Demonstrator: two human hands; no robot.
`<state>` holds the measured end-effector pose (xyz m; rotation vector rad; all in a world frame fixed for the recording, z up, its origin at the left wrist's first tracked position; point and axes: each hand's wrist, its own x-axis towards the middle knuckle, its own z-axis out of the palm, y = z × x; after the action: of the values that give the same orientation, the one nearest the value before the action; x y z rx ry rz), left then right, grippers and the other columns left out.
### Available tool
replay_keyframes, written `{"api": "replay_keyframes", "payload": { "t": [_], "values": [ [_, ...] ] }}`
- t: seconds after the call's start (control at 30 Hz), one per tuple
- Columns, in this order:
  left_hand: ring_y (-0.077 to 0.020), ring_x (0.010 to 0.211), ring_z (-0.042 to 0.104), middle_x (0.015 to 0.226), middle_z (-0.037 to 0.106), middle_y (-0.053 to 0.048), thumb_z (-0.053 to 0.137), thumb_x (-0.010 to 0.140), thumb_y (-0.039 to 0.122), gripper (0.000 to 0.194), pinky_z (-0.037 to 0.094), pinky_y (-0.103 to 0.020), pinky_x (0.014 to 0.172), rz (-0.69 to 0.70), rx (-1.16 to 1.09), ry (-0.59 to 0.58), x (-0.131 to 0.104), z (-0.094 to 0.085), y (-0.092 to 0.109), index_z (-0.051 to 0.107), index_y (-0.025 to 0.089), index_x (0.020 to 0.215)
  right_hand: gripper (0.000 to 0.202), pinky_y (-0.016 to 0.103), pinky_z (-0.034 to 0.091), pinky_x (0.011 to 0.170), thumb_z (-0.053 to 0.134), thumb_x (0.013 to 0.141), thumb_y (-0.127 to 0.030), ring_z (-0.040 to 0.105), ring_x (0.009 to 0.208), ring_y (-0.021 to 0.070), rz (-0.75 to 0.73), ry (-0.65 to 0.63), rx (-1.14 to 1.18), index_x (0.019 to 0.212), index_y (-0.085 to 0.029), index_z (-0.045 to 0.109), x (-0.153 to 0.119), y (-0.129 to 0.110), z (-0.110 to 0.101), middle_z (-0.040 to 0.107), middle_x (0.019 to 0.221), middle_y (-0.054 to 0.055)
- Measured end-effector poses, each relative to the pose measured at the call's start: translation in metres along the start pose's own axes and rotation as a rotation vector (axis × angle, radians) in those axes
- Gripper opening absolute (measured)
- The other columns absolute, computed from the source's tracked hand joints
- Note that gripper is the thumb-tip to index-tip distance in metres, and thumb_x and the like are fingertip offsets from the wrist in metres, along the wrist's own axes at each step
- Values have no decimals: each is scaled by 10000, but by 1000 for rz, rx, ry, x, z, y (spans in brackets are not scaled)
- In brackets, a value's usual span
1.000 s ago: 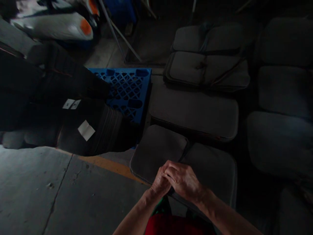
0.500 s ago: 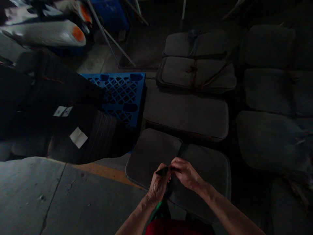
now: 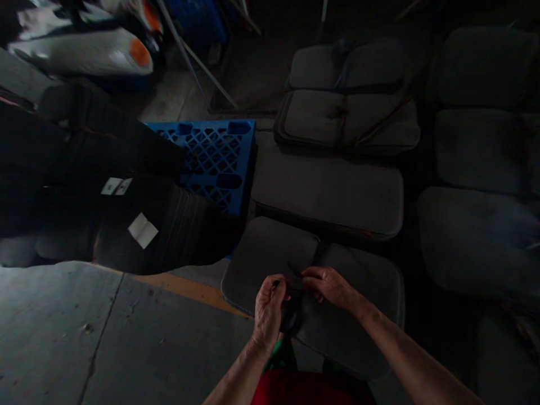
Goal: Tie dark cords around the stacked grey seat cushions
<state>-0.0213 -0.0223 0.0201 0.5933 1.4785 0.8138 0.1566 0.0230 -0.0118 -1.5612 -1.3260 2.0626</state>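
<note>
Dim scene, head view down at both hands over a stack of grey seat cushions; blue plastic crate (image 3: 215,163) left of centre, lattice walls, lying tipped with its open grid facing up; black bundles (image 3: 105,185) with white labels (image 3: 142,230) lie across its left part, inside contents cannot tell.

Left hand (image 3: 270,312) and right hand (image 3: 331,287) are close together above the nearest grey cushion (image 3: 270,256); both pinch a thin dark strap (image 3: 295,278) between them; left fingers curled around one end with a dark loop hanging below the palm, right thumb and fingers closed on the other end; neither hand spread wide.

Strap runs roughly left-right between the two hands, long axis near horizontal in view, slight upward kink near the middle; it sits just above the seam where the near cushion meets its neighbour (image 3: 363,281); touching the cushion or held clear of it: cannot tell.

Strap look: narrow, black, flat or cord-like, too dark to tell weave or any buckle.

More cushions behind: one long pad (image 3: 329,194), a strapped pair (image 3: 350,121) further back, others stacked at right (image 3: 476,242); concrete floor (image 3: 105,337) with a yellow painted line (image 3: 189,287) at lower left.
</note>
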Motion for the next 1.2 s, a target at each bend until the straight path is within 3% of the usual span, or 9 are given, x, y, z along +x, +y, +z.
{"api": "replay_keyframes", "payload": {
  "t": [0.27, 0.4, 0.53, 0.67, 0.73, 0.8, 0.93, 1.1, 1.2],
  "values": [
    [-196, 960, 545, 1026, 577, -63, 646, 832, 257, 201, 417, -277, 840, 286, 384, 94, 11, 23, 16, 578, 184, 657, 146, 269, 444, 748, 515, 833, -144, 562, 761, 145, -305, -76, -337, 825, -171, 659, -9, -17, 1, 590, 801, 13],
    [-211, 1036, 562, 1027, 642, -67, 666, 829, 255, 125, 403, -311, 943, 340, 450, -43, 21, 26, 23, 624, 192, 730, 183, 274, 460, 733, 478, 900, -224, 576, 755, 151, -308, -61, -360, 856, -161, 644, -11, -10, -1, 615, 833, 24],
    [-179, 939, 605, 993, 662, -42, 655, 839, 288, 149, 438, -272, 849, 261, 553, -259, 17, 7, 22, 672, 203, 960, 329, 224, 441, 559, 432, 944, -356, 557, 570, 112, -244, -66, -282, 836, -153, 667, -8, 0, -6, 586, 727, 7],
    [-144, 737, 588, 747, 635, -6, 598, 835, 222, 116, 406, -243, 696, 160, 709, -233, 11, -10, 19, 670, 179, 757, 281, 220, 450, 572, 511, 908, -352, 561, 559, 93, -233, -133, -184, 917, -154, 710, -6, 0, -13, 616, 789, 17],
    [-131, 665, 566, 663, 605, 7, 607, 828, 248, 153, 387, -233, 636, 74, 626, -248, 11, -13, 19, 649, 166, 706, 273, 230, 457, 584, 548, 894, -365, 567, 566, 101, -189, -178, -129, 898, -151, 718, -6, -3, -18, 606, 756, 13],
    [-132, 689, 579, 702, 624, -1, 592, 859, 342, 215, 392, -222, 623, -17, 422, -269, 13, -12, 19, 650, 159, 760, 288, 245, 472, 609, 565, 889, -393, 576, 574, 108, -144, -227, -81, 901, -151, 721, -5, -5, -22, 597, 736, 8],
    [-182, 962, 630, 1044, 684, -72, 510, 907, 446, 333, 451, -233, 730, -158, -23, -209, 19, -5, 16, 629, 171, 1053, 344, 271, 497, 670, 615, 862, -458, 623, 631, 136, -95, -229, 17, 975, -150, 722, -6, -3, -26, 632, 737, 16],
    [-139, 721, 603, 787, 674, -31, 786, 653, 310, 306, 421, -209, 632, -196, 103, -331, 26, 6, -2, 663, 132, 870, 392, 279, 510, 681, 690, 805, -504, 642, 679, 151, -66, -207, 151, 949, -141, 727, -7, 2, -24, 668, 793, 37],
    [-119, 629, 549, 685, 632, -13, 770, 642, 351, 275, 380, -205, 564, -200, 187, -277, 29, 10, -10, 662, 126, 759, 376, 269, 510, 661, 701, 801, -498, 640, 666, 144, -93, -189, 155, 923, -143, 722, -5, 6, -23, 665, 797, 31]
  ]
}}
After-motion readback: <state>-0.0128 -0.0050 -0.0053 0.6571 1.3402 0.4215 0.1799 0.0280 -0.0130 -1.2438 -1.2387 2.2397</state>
